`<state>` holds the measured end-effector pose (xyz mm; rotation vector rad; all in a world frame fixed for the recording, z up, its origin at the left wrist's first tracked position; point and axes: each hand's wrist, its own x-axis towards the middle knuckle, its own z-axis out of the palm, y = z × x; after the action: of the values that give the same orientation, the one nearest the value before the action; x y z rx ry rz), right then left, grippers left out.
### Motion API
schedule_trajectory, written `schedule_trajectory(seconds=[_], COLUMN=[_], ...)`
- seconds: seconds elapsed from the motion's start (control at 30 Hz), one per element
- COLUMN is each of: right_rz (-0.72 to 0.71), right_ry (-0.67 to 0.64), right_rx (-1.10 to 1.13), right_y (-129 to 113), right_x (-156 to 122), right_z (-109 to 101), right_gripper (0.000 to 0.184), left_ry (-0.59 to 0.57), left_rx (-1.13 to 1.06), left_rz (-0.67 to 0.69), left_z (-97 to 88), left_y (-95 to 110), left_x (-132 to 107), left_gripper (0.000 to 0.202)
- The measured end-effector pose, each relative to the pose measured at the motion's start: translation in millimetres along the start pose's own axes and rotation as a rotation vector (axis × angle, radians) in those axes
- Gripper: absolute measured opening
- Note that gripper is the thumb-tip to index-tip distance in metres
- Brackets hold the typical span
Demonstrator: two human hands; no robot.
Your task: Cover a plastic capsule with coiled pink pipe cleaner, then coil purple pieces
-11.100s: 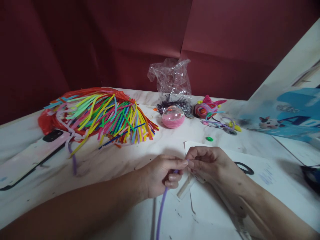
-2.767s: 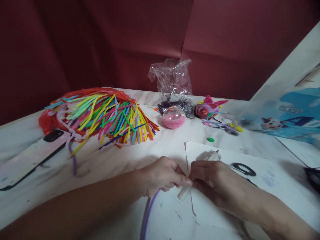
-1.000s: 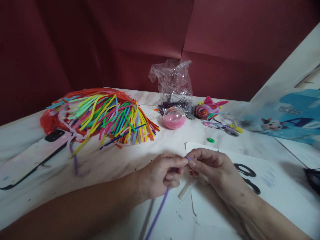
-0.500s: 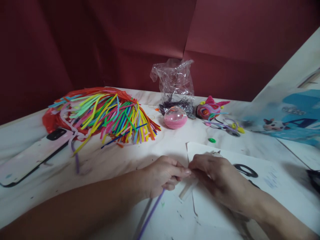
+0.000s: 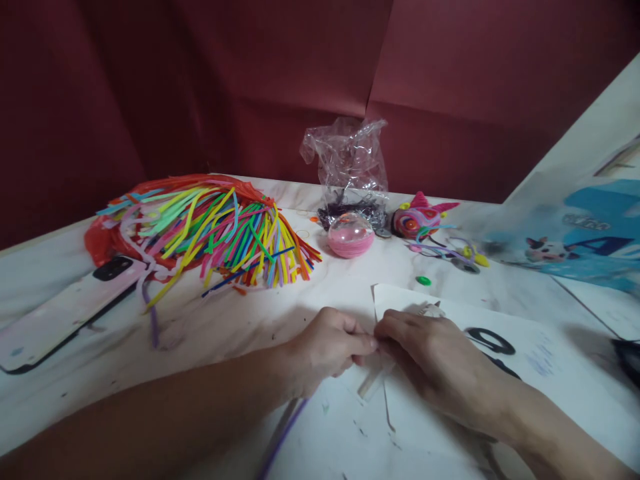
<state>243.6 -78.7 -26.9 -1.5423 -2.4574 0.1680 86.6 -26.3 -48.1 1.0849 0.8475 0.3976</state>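
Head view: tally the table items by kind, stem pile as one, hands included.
hands: 2 (left hand, right hand)
phone: 1
pipe-cleaner pile: 1
purple pipe cleaner in left grip: 1
clear bag: 1
pink ball: 1
pipe-cleaner figure: 1
green button: 1
white sheet: 1
blue printed sheet: 1
Total: 11; small bits by the figure too blurred to count.

**Hands meet fingertip to fingertip**

Left hand [image 5: 330,347] closed on purple pipe cleaner [image 5: 281,439], which trails toward the near edge. Right hand [image 5: 425,348] pinched shut over white sheet [image 5: 540,380], contents hidden. Coloured pipe-cleaner pile [image 5: 215,233] well apart, far left.
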Motion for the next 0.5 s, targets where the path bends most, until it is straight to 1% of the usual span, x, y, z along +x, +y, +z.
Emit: schedule_trajectory(seconds=[0.1, 0.17, 0.23, 0.33, 0.43, 0.5], right_rz=[-0.025, -0.030, 0.005, 0.115, 0.232, 0.294], right_ry=[-0.002, 0.031, 0.075, 0.114, 0.134, 0.172], right_rx=[-0.074, -0.011, 0.137, 0.443, 0.734, 0.860], right_y=[-2.0, -0.9, 1.4, 4.4, 5.0, 3.3], right_x=[-1.3, -2.2, -2.2, 0.4, 4.3, 5.9], right_z=[1.0, 0.8, -0.3, -1.8, 0.3, 3.6], right_gripper=[0.020, 0.021, 0.021, 0.018, 0.018, 0.021], left_ry=[0.013, 0.000, -0.024, -0.056, -0.051, -0.037], left_rx=[0.012, -0.011, -0.052, -0.170, -0.288, -0.333], left_rz=[-0.005, -0.002, 0.011, 0.046, 0.078, 0.090], left_z=[0.4, 0.2, -0.3, -0.9, -0.4, 0.6], left_y=[-0.3, 0.5, 1.8, 3.6, 4.6, 4.7], left_x=[0.1, -0.4, -1.0, -1.6, -1.9, -2.4], left_gripper=[0.013, 0.013, 0.014, 0.015, 0.013, 0.013])
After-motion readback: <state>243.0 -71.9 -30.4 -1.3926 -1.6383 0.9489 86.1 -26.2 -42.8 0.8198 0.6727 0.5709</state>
